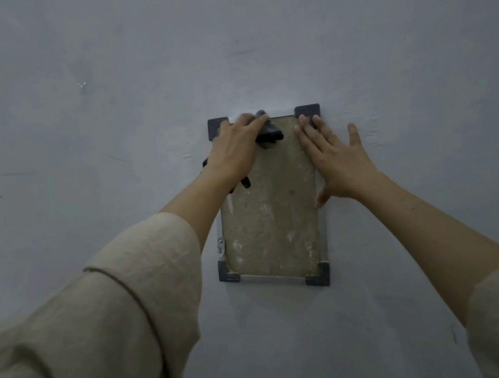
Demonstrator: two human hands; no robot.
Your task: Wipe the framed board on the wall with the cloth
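A small framed board [270,217] hangs on the wall, brownish and stained, with dark corner pieces and a thin pale frame. My left hand [235,150] presses a dark cloth [269,135] against the board's upper left part; bits of cloth stick out past the fingers and below the wrist. My right hand [335,157] lies flat with spread fingers on the board's upper right edge, fingertips near the top right corner piece, thumb against the right frame side.
The grey-blue wall [112,110] fills the view, with small marks and a tiny hook or chip at the upper left. A small metal bracket [220,246] sits on the frame's left side. Loose beige sleeves cover both forearms.
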